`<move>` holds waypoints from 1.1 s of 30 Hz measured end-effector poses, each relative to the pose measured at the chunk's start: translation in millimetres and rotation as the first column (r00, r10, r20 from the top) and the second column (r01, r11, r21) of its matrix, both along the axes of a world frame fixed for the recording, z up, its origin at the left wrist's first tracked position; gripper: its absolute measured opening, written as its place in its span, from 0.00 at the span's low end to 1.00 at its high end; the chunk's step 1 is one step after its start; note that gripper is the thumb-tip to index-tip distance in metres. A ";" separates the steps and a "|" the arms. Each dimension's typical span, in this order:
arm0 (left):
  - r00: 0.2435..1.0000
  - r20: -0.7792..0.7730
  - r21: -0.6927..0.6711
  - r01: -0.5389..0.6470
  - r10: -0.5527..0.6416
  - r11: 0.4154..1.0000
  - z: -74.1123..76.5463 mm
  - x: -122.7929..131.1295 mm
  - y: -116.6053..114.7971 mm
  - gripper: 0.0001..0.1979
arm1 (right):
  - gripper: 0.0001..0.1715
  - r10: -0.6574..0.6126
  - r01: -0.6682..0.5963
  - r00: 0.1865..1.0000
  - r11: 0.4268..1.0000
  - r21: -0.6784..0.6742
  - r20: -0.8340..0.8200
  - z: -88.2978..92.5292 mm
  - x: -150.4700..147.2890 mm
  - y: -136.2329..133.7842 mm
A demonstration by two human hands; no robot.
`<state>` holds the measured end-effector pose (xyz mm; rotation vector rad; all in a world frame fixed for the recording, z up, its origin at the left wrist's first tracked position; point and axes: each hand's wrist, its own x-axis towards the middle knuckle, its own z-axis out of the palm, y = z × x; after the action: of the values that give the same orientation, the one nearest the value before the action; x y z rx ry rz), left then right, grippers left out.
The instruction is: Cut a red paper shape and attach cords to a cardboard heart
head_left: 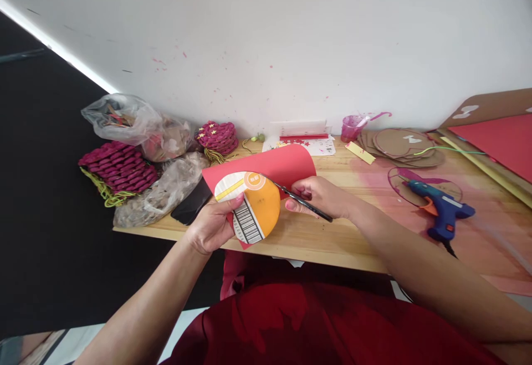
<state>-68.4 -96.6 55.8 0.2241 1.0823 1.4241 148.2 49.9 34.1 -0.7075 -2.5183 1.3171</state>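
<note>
My left hand (214, 222) grips a round printed cardboard piece (266, 207), orange and white with a barcode, together with a sheet of red paper (286, 164) behind it. The thumb presses on the cardboard's face. In my right hand (318, 194) is a dark craft knife or pair of scissors (305, 203); which one I cannot make out. Its thin tip lies at the upper right rim of the round piece, against the red paper. The red sheet curls up and away beyond both hands, above the table's front part.
Knotted magenta bundles (118, 168) and plastic bags (124, 124) crowd the left side of the wooden table (332, 240). A blue glue gun (443, 207) lies at right, near brown cardboard cutouts (399, 143). A pink-stained cup (352, 128) stands by the wall.
</note>
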 end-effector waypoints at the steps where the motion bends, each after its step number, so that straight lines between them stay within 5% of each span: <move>1: 1.000 0.000 -0.002 0.006 -0.006 1.000 0.1 0.9 0.1 0.21 | 0.33 0.002 -0.002 1.000 1.000 0.001 0.005 -0.7 0.0 -0.2; 13: 0.999 0.007 0.011 0.051 -0.051 0.999 -2.3 -5.1 -1.5 0.24 | 0.35 -0.007 0.007 1.000 0.997 -0.078 0.006 4.6 0.0 1.1; 21: 1.000 0.006 -0.042 0.021 -0.021 0.999 -0.5 -5.8 -3.7 0.13 | 0.32 0.015 -0.014 0.997 1.000 -0.018 0.070 9.1 3.3 4.9; 33: 0.993 0.016 -0.006 0.115 -0.115 0.993 -5.5 -0.6 -2.2 0.22 | 0.36 0.005 -0.004 1.000 1.000 -0.030 0.017 9.3 -0.1 -2.5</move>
<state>-69.0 -98.8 50.3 0.2659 1.0450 1.3169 148.1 47.4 43.3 -0.7229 -2.5203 1.3588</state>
